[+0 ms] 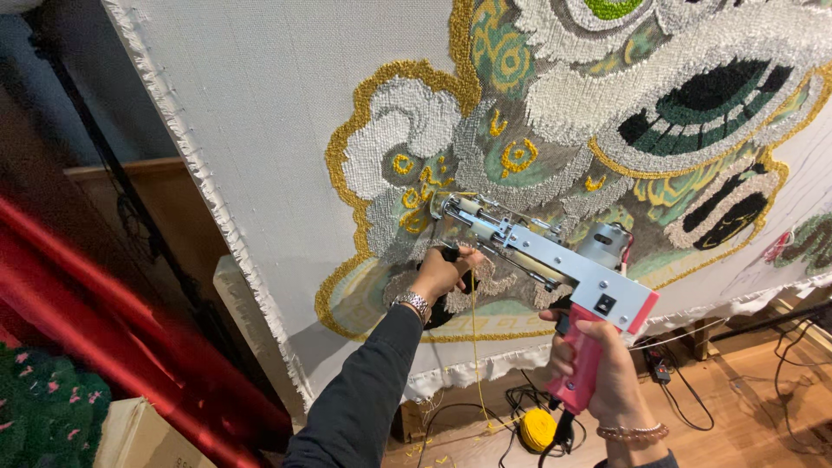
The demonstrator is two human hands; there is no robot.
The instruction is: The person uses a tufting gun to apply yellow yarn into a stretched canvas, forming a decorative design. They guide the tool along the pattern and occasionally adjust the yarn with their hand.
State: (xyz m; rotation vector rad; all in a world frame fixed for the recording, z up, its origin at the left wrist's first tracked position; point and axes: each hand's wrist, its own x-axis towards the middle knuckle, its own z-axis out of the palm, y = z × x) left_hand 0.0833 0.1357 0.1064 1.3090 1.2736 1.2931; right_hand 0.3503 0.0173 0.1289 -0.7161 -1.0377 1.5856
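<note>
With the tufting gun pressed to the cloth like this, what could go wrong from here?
1. The yellow yarn hangs slack from the tufting gun down to the yarn ball on the floor; it might snag on the left hand.
2. The cables lie beside the ball and may tangle with the yarn.
3. The left hand's grip sits near the gun's tip, so a slip could reach the fingers.

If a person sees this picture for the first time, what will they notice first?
Most likely the big tufted design in gold, white and green, filling the stretched cloth across the upper right. Next, the tufting gun at centre: the right hand grips its pink handle, the left hand holds its front grip. A yellow yarn ball sits on the floor below.
</note>
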